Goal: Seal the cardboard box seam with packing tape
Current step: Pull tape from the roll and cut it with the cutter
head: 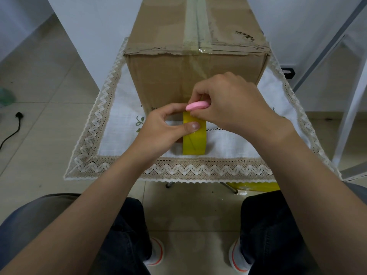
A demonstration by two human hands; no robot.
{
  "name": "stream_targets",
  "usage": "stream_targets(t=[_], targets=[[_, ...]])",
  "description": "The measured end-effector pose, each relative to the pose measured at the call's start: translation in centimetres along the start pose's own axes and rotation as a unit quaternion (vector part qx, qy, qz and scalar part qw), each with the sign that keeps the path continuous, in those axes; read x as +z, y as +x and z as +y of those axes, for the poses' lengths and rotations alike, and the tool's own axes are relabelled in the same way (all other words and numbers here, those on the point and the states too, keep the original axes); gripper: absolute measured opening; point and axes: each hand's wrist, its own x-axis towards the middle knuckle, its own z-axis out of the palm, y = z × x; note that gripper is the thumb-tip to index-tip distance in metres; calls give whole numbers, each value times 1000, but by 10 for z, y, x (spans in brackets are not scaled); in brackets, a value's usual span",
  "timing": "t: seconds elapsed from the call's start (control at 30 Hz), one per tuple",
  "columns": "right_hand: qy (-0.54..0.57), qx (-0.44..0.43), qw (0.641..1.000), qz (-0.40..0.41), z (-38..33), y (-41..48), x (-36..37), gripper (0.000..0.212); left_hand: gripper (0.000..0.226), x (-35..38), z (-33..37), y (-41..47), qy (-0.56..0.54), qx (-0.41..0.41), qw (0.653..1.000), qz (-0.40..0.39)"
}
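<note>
Above the knees (125,225), at frame centre, the left hand (158,132) grips the tape roll (194,139) and the right hand (228,104) a pink cutter (197,106), low against the box (168,76); its top seam (196,20) looks taped, cutting remains.

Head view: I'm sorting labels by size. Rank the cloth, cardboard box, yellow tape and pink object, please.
1. Cloth, by outline, though the cardboard box hides its middle.
2. Cardboard box.
3. Yellow tape.
4. Pink object, partly hidden in the right hand.

Brown cardboard box (168,80), top seam (196,22) taped; yellow tape roll (194,141) on edge just before its near face
</note>
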Motion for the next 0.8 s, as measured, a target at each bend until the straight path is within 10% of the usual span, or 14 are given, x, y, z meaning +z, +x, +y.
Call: stream_targets(t=[0.8], targets=[[-25,9,999,27,26,-16,-1,15,50,-3,0,2,27,-15,999,10]])
